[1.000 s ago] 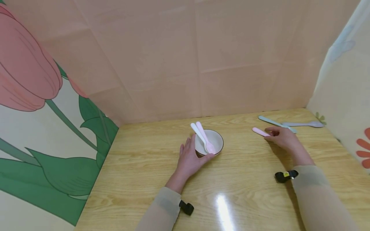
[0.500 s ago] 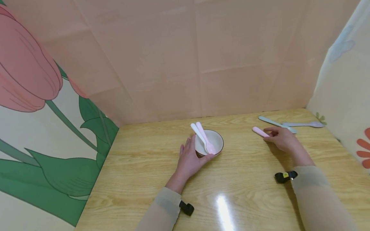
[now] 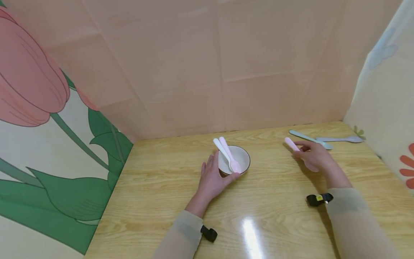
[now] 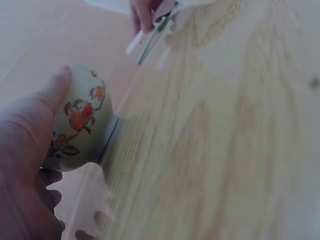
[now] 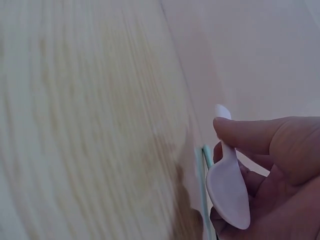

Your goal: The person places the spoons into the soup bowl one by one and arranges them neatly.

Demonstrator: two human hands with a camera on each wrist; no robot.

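A small white bowl (image 3: 240,157) with a flower print (image 4: 82,120) stands on the wooden table (image 3: 161,190). A white spoon (image 3: 221,150) and a pink spoon (image 3: 230,155) lean in it. My left hand (image 3: 213,176) cups the bowl's left side, thumb and fingers round its wall. To the right, my right hand (image 3: 313,155) pinches another pink spoon (image 3: 292,144) and holds it just above the table. In the right wrist view the thumb lies over its handle and the spoon's bowl (image 5: 229,192) faces the camera.
A light blue spoon (image 3: 308,139) and a lilac spoon (image 3: 341,139) lie at the table's back right corner. Pink and flowered walls close in the back, left and right. A glare spot (image 3: 249,230) shines on the near table.
The right hand has lifted the pink spoon off the table and tilted it, handle tip now higher. The left hand and the bowl have not moved.
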